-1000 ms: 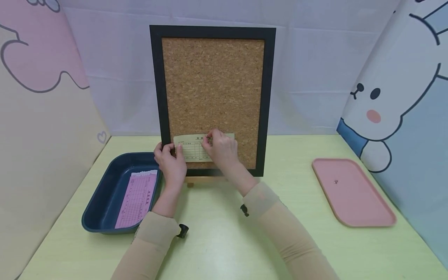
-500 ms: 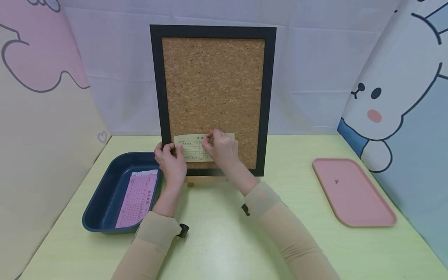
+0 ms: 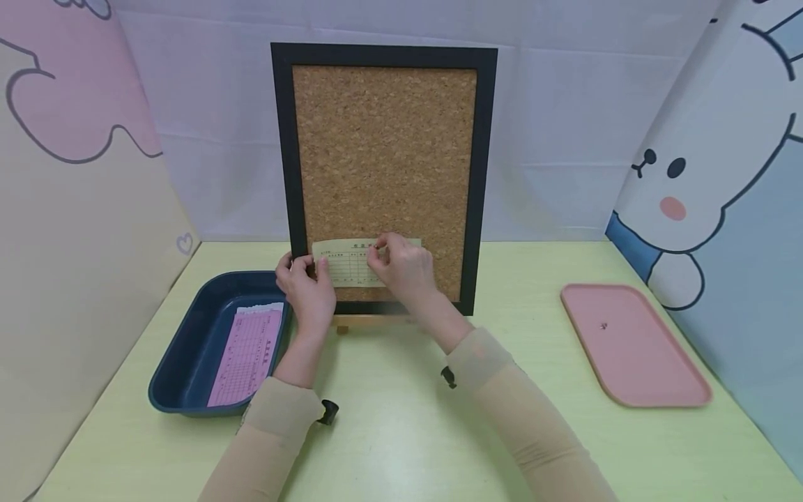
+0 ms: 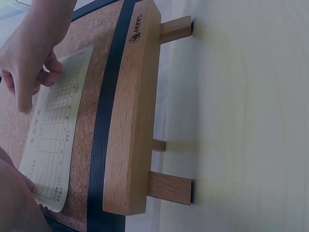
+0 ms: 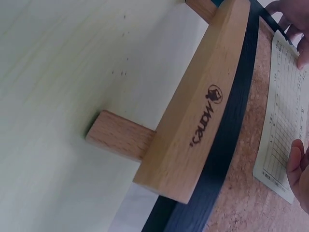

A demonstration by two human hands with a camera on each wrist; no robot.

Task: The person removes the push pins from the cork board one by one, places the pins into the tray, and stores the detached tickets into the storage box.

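Observation:
A framed cork board [image 3: 389, 153] leans upright on a wooden stand. Low on the cork lies a pale yellow printed slip [image 3: 345, 270]. My left hand [image 3: 309, 293] grips the board's left edge, fingers at the black frame and thumb pressing the slip's left end. At the slip's top edge, the thumb and index finger of my right hand [image 3: 409, 273] pinch what looks like a small metal pin, mostly hidden by the fingertips. The right wrist view shows the slip [image 5: 280, 130] flat against the cork, between both hands.
To the left, a dark blue tray [image 3: 182, 348] holds pink printed slips [image 3: 247, 355]. A pink tray [image 3: 652, 369] at the right bears a tiny metallic item [image 3: 603, 325]. The board's wooden ledge [image 4: 133, 111] and legs stand on the pale table [image 3: 376, 432].
My right hand has shifted slightly right and down, its fingertips still by the slip's top edge. My left hand keeps its place, and the slip stays put on the board.

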